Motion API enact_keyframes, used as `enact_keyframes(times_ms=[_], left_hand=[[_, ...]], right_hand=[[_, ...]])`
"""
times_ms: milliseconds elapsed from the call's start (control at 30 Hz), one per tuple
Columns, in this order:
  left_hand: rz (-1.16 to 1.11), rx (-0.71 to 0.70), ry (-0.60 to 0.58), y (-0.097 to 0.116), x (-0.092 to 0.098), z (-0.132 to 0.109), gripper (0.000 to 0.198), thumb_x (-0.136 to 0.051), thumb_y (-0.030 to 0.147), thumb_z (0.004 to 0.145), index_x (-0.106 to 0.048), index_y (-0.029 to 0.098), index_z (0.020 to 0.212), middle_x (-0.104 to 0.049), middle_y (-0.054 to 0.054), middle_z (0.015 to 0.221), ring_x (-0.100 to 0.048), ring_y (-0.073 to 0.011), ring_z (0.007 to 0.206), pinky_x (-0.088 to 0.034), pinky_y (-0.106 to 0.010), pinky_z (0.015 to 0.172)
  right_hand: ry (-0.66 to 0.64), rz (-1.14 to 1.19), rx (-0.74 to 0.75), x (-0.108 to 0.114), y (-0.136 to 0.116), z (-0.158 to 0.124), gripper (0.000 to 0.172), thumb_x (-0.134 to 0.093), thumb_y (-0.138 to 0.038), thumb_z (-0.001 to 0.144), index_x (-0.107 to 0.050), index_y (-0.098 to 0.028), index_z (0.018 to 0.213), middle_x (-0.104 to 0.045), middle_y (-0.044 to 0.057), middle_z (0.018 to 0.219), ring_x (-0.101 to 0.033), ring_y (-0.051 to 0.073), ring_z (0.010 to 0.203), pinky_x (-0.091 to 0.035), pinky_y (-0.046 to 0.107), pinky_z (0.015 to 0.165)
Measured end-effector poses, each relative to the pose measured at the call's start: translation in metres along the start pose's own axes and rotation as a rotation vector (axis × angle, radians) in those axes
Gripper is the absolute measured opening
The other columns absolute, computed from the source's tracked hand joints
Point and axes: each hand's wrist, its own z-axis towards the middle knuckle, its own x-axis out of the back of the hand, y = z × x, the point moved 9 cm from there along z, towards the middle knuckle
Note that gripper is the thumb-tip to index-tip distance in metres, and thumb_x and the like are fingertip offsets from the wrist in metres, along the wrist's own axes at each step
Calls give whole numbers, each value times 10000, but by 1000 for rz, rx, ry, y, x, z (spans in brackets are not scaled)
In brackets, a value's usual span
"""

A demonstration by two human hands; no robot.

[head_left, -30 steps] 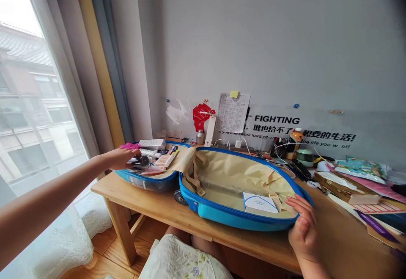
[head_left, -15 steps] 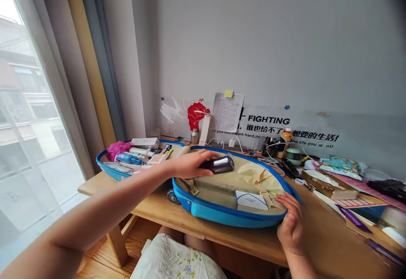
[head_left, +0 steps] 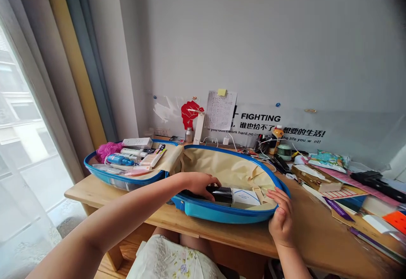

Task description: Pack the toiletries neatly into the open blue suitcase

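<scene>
A blue suitcase [head_left: 222, 216] lies open on the wooden desk [head_left: 317, 232], its beige lining showing. My left hand [head_left: 199, 184] is inside the near half, fingers closed round a small black cylindrical object [head_left: 220, 194] that rests low beside a white box [head_left: 245, 196]. My right hand [head_left: 281, 217] lies on the suitcase's right rim with its fingers curled over the edge. The far half [head_left: 127, 177] holds several toiletries: tubes, a blue bottle [head_left: 120, 159] and a pink sponge [head_left: 108, 148].
The right side of the desk is crowded with books, boxes, cables, an orange bottle [head_left: 276, 134] and a green cup [head_left: 284, 152]. A wall with paper notes and printed lettering stands behind. Curtains and a window are at the left. My lap shows below the desk's edge.
My left hand took the black object from the toiletries half, carried it right across the suitcase and lowered it into the near half next to the white box. The right hand stayed on the rim.
</scene>
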Motion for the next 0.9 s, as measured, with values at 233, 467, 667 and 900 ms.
enact_keyframes(times_ms=[233, 467, 667, 900], left_hand=[[64, -19, -79, 4, -16, 10, 622, -666, 395, 831, -513, 251, 1416, -639, -109, 1328, -625, -292, 1175, -482, -367, 962], [102, -17, -58, -1, -30, 24, 564, -653, 407, 823, -562, 323, 1374, -652, -66, 1330, -645, -289, 1143, -499, -368, 931], [75, 3, -113, -6, -39, 27, 650, -656, 522, 825, -530, 311, 1427, -616, -72, 1403, -603, -320, 1234, -474, -407, 1008], [-123, -32, -13, -19, -4, 6, 674, -496, 587, 926, -432, 249, 1506, -512, -75, 1512, -518, -280, 1353, -405, -387, 1113]], right_hand=[[-3, -7, 15, 1, -2, 0, 474, -239, -403, 1030, -665, -196, 1012, -687, 120, 1000, -627, 276, 1130, -500, 527, 947], [-6, -4, 22, 0, -1, -1, 464, -240, -375, 1029, -666, -191, 1026, -687, 121, 1015, -620, 280, 1138, -491, 529, 949], [5, 14, 11, 0, -2, 0, 455, -255, -386, 1029, -668, -195, 1011, -684, 119, 1008, -619, 273, 1129, -485, 526, 951], [2, 15, -1, 0, 2, 0, 494, -246, -454, 1025, -667, -200, 981, -687, 118, 981, -630, 276, 1096, -492, 522, 928]])
